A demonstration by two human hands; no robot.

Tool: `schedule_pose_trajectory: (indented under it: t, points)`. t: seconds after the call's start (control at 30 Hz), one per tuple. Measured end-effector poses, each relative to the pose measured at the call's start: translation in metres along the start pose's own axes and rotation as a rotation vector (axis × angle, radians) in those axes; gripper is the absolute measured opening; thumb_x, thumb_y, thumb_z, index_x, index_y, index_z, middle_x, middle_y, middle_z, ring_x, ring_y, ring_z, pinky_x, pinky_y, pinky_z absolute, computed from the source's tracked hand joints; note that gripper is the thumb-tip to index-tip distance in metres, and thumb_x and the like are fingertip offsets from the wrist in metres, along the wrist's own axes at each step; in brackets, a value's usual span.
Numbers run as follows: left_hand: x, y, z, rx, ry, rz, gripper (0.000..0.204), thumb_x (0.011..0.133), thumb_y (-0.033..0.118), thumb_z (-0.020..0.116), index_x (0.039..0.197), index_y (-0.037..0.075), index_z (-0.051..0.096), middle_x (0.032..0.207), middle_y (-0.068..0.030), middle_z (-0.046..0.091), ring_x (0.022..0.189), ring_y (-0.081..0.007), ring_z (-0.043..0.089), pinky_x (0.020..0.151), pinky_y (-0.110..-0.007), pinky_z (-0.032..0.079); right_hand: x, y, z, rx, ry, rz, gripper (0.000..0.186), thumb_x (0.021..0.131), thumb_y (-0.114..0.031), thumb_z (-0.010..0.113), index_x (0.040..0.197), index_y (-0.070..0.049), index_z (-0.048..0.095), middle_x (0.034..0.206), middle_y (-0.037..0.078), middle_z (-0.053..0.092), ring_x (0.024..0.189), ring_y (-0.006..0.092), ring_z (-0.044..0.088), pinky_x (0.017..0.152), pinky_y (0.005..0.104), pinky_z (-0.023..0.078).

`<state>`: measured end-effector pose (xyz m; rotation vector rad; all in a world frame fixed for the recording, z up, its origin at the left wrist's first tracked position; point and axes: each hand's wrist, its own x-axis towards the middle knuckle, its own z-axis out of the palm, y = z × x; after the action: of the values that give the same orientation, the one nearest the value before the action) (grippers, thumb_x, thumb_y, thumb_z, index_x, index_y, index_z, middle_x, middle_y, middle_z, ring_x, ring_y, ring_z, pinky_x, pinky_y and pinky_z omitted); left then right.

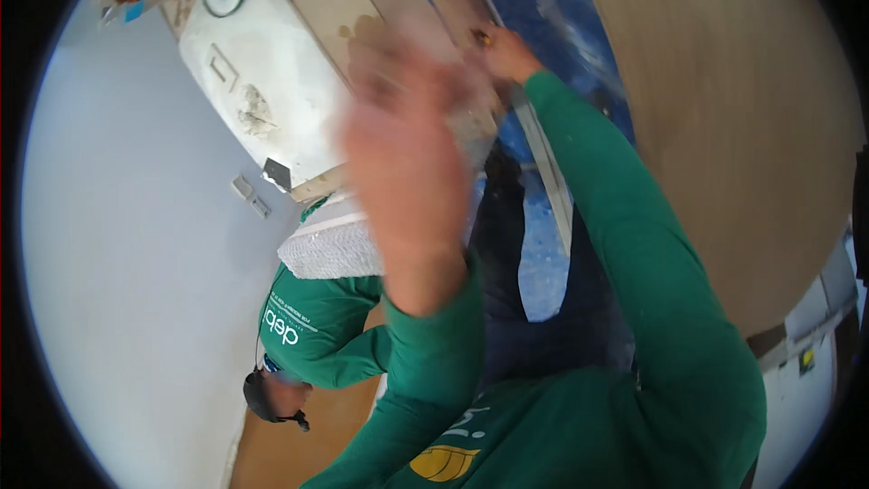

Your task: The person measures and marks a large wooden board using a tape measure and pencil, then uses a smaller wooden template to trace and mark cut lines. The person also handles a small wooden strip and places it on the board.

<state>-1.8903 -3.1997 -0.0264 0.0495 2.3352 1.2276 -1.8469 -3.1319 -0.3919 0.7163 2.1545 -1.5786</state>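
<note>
Blurred left hand and sleeve partly hide a co-worker; right hand near blue surface; can't tell either grip.

From where I stand, the co-worker's green shirt carries bold white lettering, one short word partly cut by the fabric's fold, with finer white print beside it, too small to make out. On the other person's green shirt, white characters show only in part, above a rounded yellow emblem.
</note>
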Motion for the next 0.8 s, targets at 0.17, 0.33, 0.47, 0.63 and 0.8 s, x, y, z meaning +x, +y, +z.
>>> schedule_pose_trajectory:
  t: [0.17, 0.33, 0.47, 0.63, 0.8]
  points:
    - [0.125, 0.072, 0.012, -0.314, 0.161, 0.156, 0.033, 0.102, 0.027, 0.068, 0.123, 0.003, 0.077, 0.113, -0.0203, 0.076, 0.107, -0.0357, 0.074, 0.092, -0.044, 0.060, -0.003, -0.005, 0.003, 0.035, 0.031, 0.069, 0.086, 0.085, -0.062, 0.086, 0.147, -0.004, 0.067, 0.142, 0.026, 0.069, 0.129, 0.0401, 0.068, 0.110, 0.0466, 0.054]
    - [0.202, -0.064, 0.007, 0.710, -0.039, 0.539, 0.039, 0.100, 0.023, 0.069, 0.135, 0.005, 0.071, 0.135, -0.0201, 0.072, 0.116, -0.0388, 0.074, 0.104, -0.051, 0.057, -0.014, -0.003, 0.007, 0.046, 0.045, 0.121, 0.088, 0.082, -0.063, 0.088, 0.143, -0.003, 0.070, 0.137, 0.028, 0.070, 0.123, 0.0398, 0.070, 0.106, 0.0460, 0.056]
    - [0.240, -0.134, 0.026, 0.968, -0.297, 1.291, 0.041, 0.098, 0.031, 0.070, 0.134, 0.012, 0.075, 0.143, -0.0139, 0.071, 0.135, -0.0379, 0.065, 0.119, -0.053, 0.045, -0.019, 0.011, 0.021, 0.532, 0.051, 0.154, 0.079, 0.088, -0.063, 0.083, 0.136, -0.001, 0.072, 0.133, 0.027, 0.072, 0.116, 0.0394, 0.073, 0.099, 0.0457, 0.058]
    - [0.233, -0.162, 0.040, 1.282, -0.465, 1.185, 0.042, 0.101, 0.041, 0.066, 0.133, 0.017, 0.079, 0.146, -0.0076, 0.072, 0.147, -0.0331, 0.057, 0.122, -0.049, 0.041, -0.046, 0.084, 0.068, 0.781, 0.316, 0.761, 0.068, 0.101, -0.057, 0.071, 0.136, 0.002, 0.071, 0.133, 0.026, 0.074, 0.121, 0.0371, 0.073, 0.102, 0.0449, 0.056]
    - [0.232, -0.161, 0.054, 1.214, -0.446, 1.125, 0.041, 0.099, 0.041, 0.067, 0.130, 0.018, 0.080, 0.140, -0.0074, 0.075, 0.141, -0.0317, 0.062, 0.117, -0.049, 0.046, -0.012, 0.113, 0.127, 0.977, 0.343, 0.918, 0.070, 0.108, -0.055, 0.063, 0.137, 0.009, 0.066, 0.131, 0.022, 0.074, 0.115, 0.0330, 0.074, 0.097, 0.0453, 0.057]
